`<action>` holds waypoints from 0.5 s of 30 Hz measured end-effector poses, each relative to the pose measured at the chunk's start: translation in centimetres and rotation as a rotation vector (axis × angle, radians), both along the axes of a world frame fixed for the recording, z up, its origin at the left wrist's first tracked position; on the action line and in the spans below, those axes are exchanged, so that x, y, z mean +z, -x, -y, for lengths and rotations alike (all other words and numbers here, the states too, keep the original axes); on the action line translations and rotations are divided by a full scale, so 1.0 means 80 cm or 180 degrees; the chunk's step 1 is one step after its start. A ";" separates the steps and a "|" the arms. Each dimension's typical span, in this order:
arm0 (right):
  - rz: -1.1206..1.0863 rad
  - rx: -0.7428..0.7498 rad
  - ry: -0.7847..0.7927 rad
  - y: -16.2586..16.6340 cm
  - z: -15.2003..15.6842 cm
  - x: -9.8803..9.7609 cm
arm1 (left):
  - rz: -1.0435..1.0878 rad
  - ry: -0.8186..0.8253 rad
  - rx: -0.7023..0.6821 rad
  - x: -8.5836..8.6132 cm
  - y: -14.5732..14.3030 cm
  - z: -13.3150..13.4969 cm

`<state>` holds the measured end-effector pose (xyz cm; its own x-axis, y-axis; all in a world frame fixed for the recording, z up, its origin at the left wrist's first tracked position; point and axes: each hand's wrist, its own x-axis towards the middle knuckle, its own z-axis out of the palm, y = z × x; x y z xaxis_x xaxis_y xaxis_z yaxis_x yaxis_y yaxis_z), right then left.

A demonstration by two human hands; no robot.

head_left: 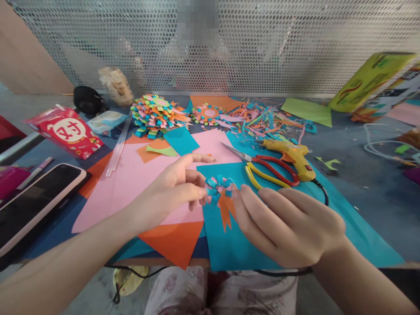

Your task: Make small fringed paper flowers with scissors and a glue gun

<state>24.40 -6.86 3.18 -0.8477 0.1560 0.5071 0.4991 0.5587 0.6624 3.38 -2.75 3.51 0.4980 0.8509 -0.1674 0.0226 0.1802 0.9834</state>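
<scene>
1. Nearest the body, by the middle of the near edge of the table point(348, 168), a blue sheet point(239, 249) lies with an orange sheet point(177, 243) to its left, one corner of the orange poking past that edge.
2. Just above the blue sheet is a small paper flower point(220, 180) of curled blue strips, with a notched orange strip point(225, 211) hanging below it.
3. The left hand point(180, 181) holds the flower's left side between thumb and bent fingers, its index finger stretched out above.
4. The right hand point(288, 221) pinches the flower's right side with its fingertips.
5. At the table's near left corner lies a phone point(42, 201); a large pink sheet point(131, 197) spreads between it and the blue sheet.
6. Beyond the right hand, scissors point(246, 158) with one red and one yellow handle rest just beside a yellow glue gun point(293, 155).
7. Towards the left edge stands a red packet point(68, 131), with clear sticks point(118, 151) to its right.
8. Near the far edge are a layered, many-coloured paper ball point(155, 116), a flatter round paper piece point(209, 113) and a heap of paper shreds point(259, 120).
9. At the far right corner a yellow cylinder point(370, 83) leans; a perforated metal panel point(98, 30) rises behind the far edge.
</scene>
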 end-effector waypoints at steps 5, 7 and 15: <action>0.0040 0.0097 0.0016 -0.002 -0.003 -0.004 | -0.0229 -0.0532 0.0470 0.000 0.001 -0.002; 0.0060 0.0118 0.0027 -0.002 -0.005 -0.007 | -0.0380 -0.0785 0.0480 -0.001 0.000 -0.002; -0.0008 0.0126 -0.0007 -0.002 -0.009 -0.011 | -0.0785 -0.1199 0.0578 -0.003 0.003 -0.004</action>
<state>24.55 -6.14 2.29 -0.8519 0.1212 0.5096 0.4783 0.5766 0.6624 3.17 -2.42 3.24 0.3202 0.9444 0.0747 0.2644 -0.1648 0.9502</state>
